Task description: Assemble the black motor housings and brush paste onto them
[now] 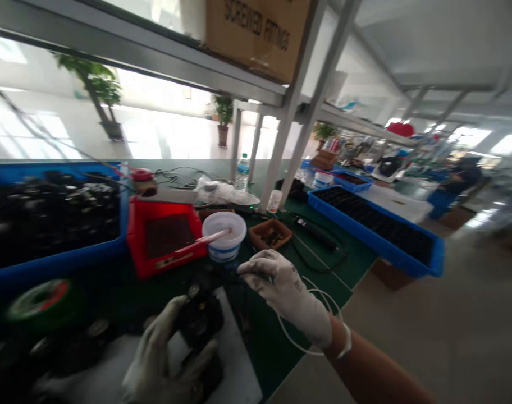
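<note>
Gripping a black part (pixel 199 314) between thumb and fingers, the left hand (pixel 165 350) works low over the bench (pixel 273 348). The right hand (pixel 277 286), fingers loosely curled, hovers beside 1 white tub (pixel 224 252); whether it pinches anything is unclear.

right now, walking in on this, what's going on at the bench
A person's gloved left hand grips a black part over a white sheet on the green bench surface. The gloved right hand is raised in front of a brown tray of small pieces; blur hides whether its fingertips hold anything. Beyond the hands are a red bin and a white tub, with a blue crate of dark parts on the left.
</note>
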The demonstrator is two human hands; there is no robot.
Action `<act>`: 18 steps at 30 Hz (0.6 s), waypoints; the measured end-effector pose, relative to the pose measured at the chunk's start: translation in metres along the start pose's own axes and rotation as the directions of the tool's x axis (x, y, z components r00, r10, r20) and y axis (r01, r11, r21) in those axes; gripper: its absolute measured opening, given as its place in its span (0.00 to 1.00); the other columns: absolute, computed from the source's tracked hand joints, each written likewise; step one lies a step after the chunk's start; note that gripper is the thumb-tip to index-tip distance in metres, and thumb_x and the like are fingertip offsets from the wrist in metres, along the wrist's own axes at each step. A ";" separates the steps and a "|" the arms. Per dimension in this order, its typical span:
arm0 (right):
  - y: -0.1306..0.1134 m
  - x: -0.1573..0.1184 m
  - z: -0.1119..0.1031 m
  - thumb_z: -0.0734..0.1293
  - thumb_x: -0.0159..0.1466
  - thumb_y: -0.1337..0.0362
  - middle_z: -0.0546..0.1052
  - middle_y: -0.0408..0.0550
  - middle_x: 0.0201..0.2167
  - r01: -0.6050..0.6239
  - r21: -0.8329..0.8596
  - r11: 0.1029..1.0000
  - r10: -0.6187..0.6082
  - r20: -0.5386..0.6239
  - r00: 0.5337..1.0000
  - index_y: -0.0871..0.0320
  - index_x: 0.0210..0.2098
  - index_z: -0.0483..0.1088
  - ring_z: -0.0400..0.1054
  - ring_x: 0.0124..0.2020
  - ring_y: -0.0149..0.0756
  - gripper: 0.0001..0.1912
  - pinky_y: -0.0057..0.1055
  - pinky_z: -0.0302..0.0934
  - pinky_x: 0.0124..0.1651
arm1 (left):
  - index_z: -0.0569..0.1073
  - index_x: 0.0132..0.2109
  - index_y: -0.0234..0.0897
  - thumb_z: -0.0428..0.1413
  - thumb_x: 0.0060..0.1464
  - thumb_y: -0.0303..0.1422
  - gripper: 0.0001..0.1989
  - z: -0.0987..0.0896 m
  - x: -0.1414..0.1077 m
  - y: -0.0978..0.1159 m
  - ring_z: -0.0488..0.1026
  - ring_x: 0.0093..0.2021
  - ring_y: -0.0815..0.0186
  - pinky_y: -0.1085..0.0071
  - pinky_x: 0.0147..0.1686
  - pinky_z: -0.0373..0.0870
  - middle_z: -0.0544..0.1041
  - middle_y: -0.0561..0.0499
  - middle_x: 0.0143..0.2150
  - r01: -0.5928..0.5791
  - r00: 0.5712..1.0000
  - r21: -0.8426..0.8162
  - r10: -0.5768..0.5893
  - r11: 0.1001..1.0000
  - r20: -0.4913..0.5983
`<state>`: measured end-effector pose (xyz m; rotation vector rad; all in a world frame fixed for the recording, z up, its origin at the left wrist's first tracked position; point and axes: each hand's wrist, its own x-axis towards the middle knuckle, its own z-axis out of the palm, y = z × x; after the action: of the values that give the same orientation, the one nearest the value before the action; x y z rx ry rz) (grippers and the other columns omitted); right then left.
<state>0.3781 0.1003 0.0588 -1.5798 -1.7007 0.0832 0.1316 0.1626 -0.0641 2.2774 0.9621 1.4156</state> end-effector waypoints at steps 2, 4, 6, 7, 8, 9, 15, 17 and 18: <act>-0.004 -0.008 0.009 0.69 0.68 0.73 0.80 0.47 0.40 0.036 0.118 0.992 -0.038 0.018 0.999 0.54 0.44 0.81 0.76 0.42 0.38 0.10 0.33 0.72 0.47 | 0.56 0.76 0.43 0.64 0.63 0.40 0.40 -0.006 0.007 0.016 0.81 0.55 0.52 0.58 0.51 0.84 0.79 0.41 0.60 -0.083 0.996 0.061 0.083 0.995 -0.008; -0.005 -0.013 0.018 0.67 0.68 0.73 0.79 0.48 0.39 0.071 0.187 0.980 -0.079 0.033 0.996 0.53 0.43 0.81 0.75 0.42 0.40 0.12 0.35 0.72 0.45 | 0.55 0.75 0.39 0.62 0.66 0.41 0.38 -0.005 0.013 0.025 0.81 0.57 0.52 0.58 0.53 0.84 0.79 0.38 0.60 -0.130 0.991 0.077 0.132 0.989 -0.018; -0.006 -0.014 0.026 0.66 0.68 0.73 0.79 0.48 0.39 0.114 0.183 0.976 -0.122 0.030 0.992 0.52 0.43 0.81 0.75 0.41 0.40 0.13 0.36 0.72 0.44 | 0.56 0.75 0.38 0.60 0.66 0.44 0.38 -0.004 0.017 0.029 0.81 0.57 0.51 0.58 0.53 0.84 0.79 0.36 0.59 -0.130 0.991 0.060 0.131 0.990 -0.023; -0.007 -0.014 0.029 0.66 0.68 0.73 0.79 0.48 0.39 0.139 0.164 0.977 -0.145 0.029 0.989 0.52 0.43 0.80 0.75 0.41 0.40 0.13 0.36 0.72 0.44 | 0.56 0.74 0.38 0.60 0.66 0.45 0.38 -0.003 0.017 0.031 0.81 0.56 0.51 0.57 0.53 0.84 0.79 0.36 0.59 -0.120 0.992 0.045 0.122 0.992 -0.026; -0.009 -0.014 0.031 0.66 0.68 0.73 0.79 0.49 0.40 0.164 0.142 0.976 -0.170 0.029 0.985 0.52 0.43 0.80 0.75 0.41 0.41 0.12 0.36 0.73 0.43 | 0.57 0.74 0.38 0.60 0.66 0.45 0.37 -0.003 0.017 0.032 0.81 0.56 0.51 0.57 0.53 0.84 0.79 0.35 0.59 -0.112 0.993 0.031 0.113 0.993 -0.027; -0.010 -0.014 0.033 0.66 0.68 0.72 0.79 0.49 0.40 0.192 0.120 0.974 -0.197 0.033 0.980 0.52 0.44 0.80 0.75 0.41 0.41 0.12 0.35 0.73 0.43 | 0.57 0.74 0.38 0.60 0.66 0.45 0.37 -0.004 0.017 0.033 0.81 0.57 0.51 0.58 0.53 0.84 0.79 0.35 0.59 -0.105 0.994 0.020 0.106 0.994 -0.026; -0.013 -0.014 0.041 0.64 0.73 0.71 0.80 0.53 0.42 0.355 -0.137 0.925 -0.346 0.081 0.935 0.55 0.44 0.78 0.76 0.40 0.45 0.10 0.41 0.72 0.40 | 0.57 0.73 0.35 0.58 0.68 0.41 0.34 -0.007 0.014 0.037 0.81 0.58 0.51 0.59 0.54 0.84 0.79 0.34 0.59 -0.122 0.993 0.027 0.122 0.992 0.002; -0.014 -0.014 0.042 0.63 0.73 0.71 0.81 0.55 0.42 0.386 -0.217 0.897 -0.374 0.096 0.923 0.56 0.43 0.78 0.76 0.39 0.47 0.10 0.41 0.72 0.37 | 0.57 0.73 0.35 0.57 0.69 0.44 0.34 -0.006 0.014 0.037 0.81 0.58 0.51 0.59 0.54 0.84 0.79 0.33 0.59 -0.130 0.991 0.023 0.130 0.991 0.011; -0.014 -0.014 0.043 0.63 0.72 0.71 0.81 0.56 0.41 0.399 -0.242 0.884 -0.385 0.107 0.917 0.57 0.42 0.78 0.76 0.38 0.47 0.11 0.41 0.72 0.36 | 0.57 0.73 0.35 0.57 0.69 0.45 0.34 -0.006 0.014 0.037 0.81 0.58 0.51 0.59 0.54 0.84 0.79 0.33 0.59 -0.132 0.991 0.019 0.132 0.991 0.016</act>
<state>0.3404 0.1041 0.0304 -1.3873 -2.1128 -0.3171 0.1445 0.1438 -0.0310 2.4018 0.8385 1.4453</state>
